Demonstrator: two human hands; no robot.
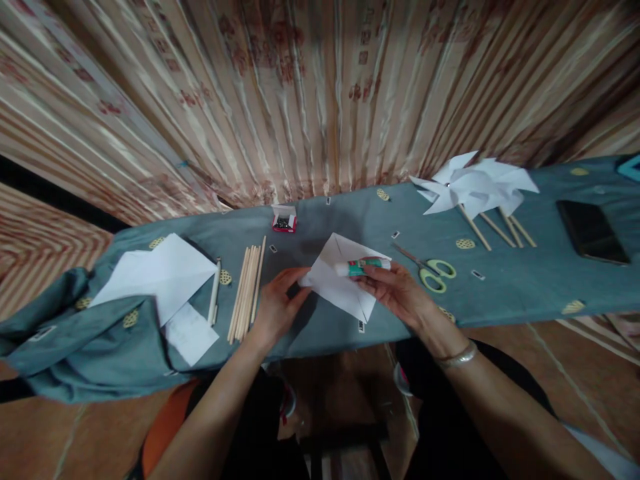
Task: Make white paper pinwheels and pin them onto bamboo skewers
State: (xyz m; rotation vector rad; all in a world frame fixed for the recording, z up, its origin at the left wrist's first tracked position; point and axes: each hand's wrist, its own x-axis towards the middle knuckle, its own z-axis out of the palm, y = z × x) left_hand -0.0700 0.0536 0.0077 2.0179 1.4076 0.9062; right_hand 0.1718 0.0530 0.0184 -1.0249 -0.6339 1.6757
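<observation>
A white square of paper (327, 275) with slits running in from its corners is in front of me at the table's middle. My left hand (278, 305) pinches its left corner between thumb and fingers. In my right hand (401, 292) lies a green and white glue stick (357, 267), held sideways over the paper. The fingers of that hand wrap round its right end and also rest near the paper's right edge. Whether they grip the sheet as well, I cannot tell. Green-handled scissors (434, 272) lie just beyond my right hand.
Wooden sticks (245, 290), a pen (215, 293) and white paper sheets (167, 270) lie to the left. A small red box of pins (285, 220) stands at the back. Finished paper pinwheels (477, 187) and a black phone (593, 231) are on the right. A patterned curtain (320, 100) hangs behind.
</observation>
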